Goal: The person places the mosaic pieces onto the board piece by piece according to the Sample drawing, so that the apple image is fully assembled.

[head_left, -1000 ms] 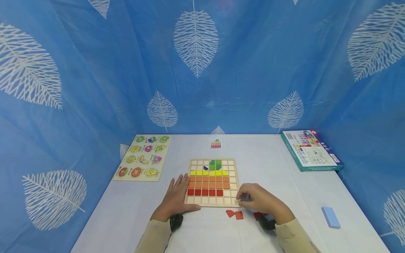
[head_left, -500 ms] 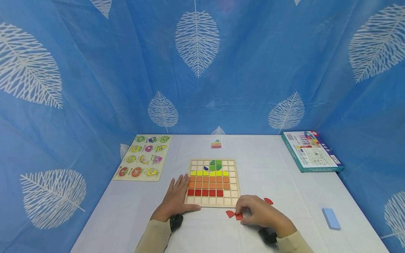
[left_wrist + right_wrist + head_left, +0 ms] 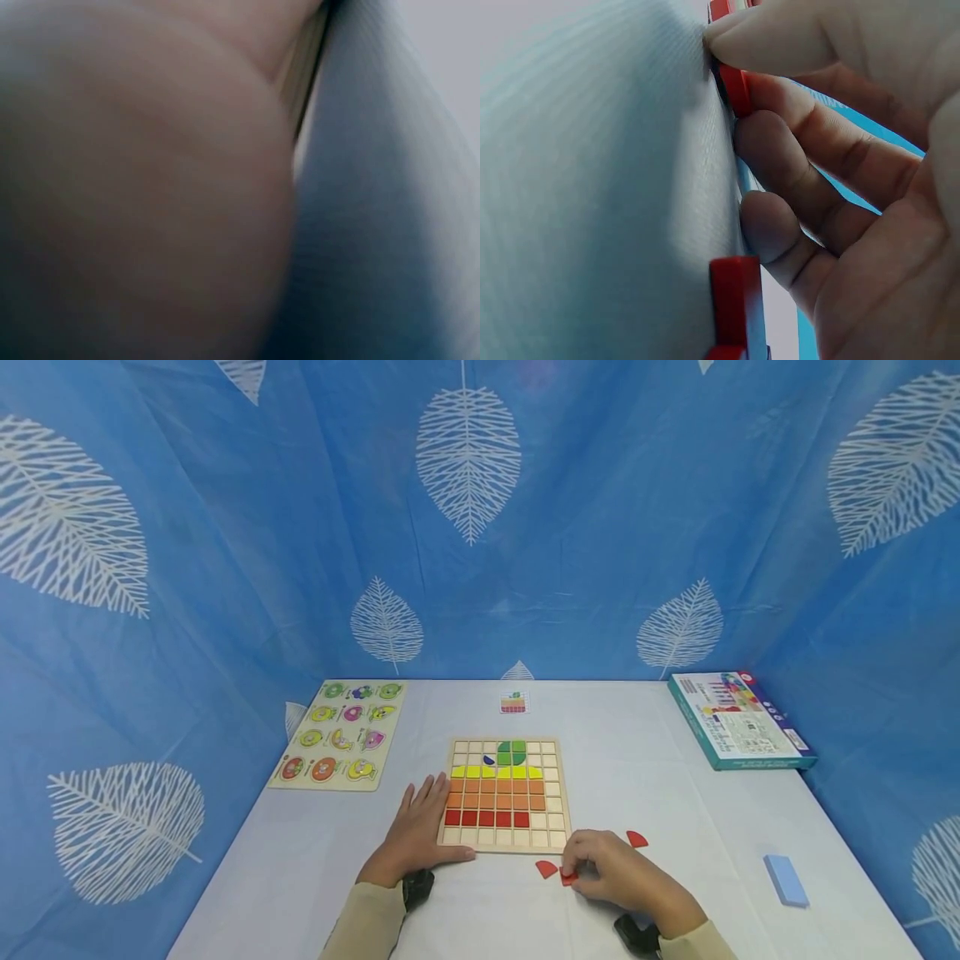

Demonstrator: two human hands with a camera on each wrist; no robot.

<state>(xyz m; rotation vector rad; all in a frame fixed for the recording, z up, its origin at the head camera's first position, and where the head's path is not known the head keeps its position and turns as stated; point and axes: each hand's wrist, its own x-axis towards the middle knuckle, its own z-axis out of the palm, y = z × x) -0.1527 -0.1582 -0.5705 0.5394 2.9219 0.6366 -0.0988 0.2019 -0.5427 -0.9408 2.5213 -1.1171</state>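
Note:
A wooden grid board lies mid-table, its cells partly filled with red, orange, yellow and green tiles and one dark blue piece. My left hand rests at the board's left edge, fingers straight and thumb along the bottom left corner. The left wrist view is mostly filled by blurred skin. Just below the board's bottom right corner, my right hand pinches a red tile between thumb and fingers, close over the table. A red quarter-circle tile lies left of those fingertips; another red quarter-circle piece lies beyond the hand.
More red pieces lie under my right palm. Behind the board is a small picture card. A fruit puzzle board lies back left, a teal-sided box back right, and a light blue block at the right.
My right hand has moved from the board's bottom right corner down to the red tiles and pinches one. The quarter-circle piece beyond it has come into view. My left hand stays put.

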